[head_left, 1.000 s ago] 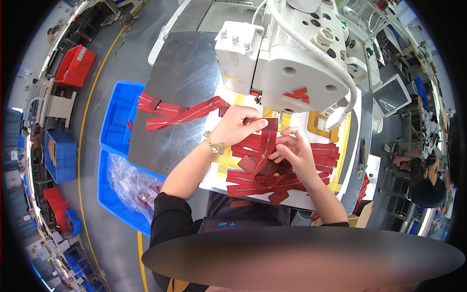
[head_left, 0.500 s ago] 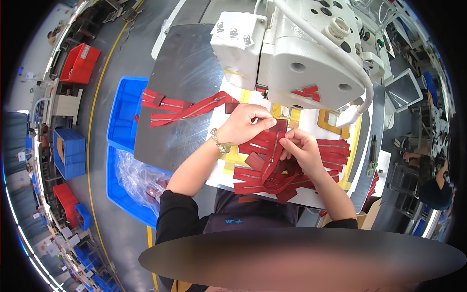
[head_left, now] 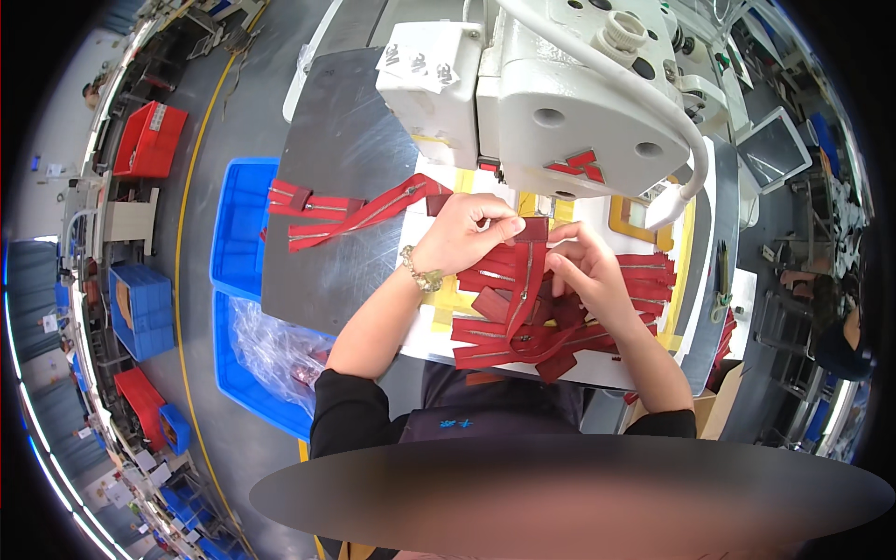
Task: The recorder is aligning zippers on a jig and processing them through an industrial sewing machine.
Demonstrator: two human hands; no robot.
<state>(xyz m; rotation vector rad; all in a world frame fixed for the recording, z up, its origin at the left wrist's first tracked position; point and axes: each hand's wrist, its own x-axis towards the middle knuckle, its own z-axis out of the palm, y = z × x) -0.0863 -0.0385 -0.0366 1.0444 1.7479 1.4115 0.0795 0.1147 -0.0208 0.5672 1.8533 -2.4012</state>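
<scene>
My left hand (head_left: 467, 238), with a watch or bracelet at the wrist, pinches the top of a red zipper (head_left: 525, 299) by its darker red square tab (head_left: 533, 230). My right hand (head_left: 588, 275) is curled at the same zipper's right side, its fingers closed on the tape just below the tab. A pile of red zippers (head_left: 644, 285) lies under both hands on the white work board (head_left: 420, 336) with yellow tape. More red zippers (head_left: 317, 233) lie on the metal plate to the left. The white sewing machine head (head_left: 579, 112) stands just above my hands.
A dark metal plate (head_left: 345, 112) extends left of the machine. Blue bins (head_left: 245, 210) stand beside it, one holding clear plastic. An orange-yellow frame (head_left: 621, 219) is at the right, with scissors (head_left: 721, 299) and a screen (head_left: 773, 147). Red and blue crates line the aisle.
My right hand has shifted its fingers slightly along the zipper and now sits a little higher. My left hand keeps pinching the tab. The whole view has shifted a little.
</scene>
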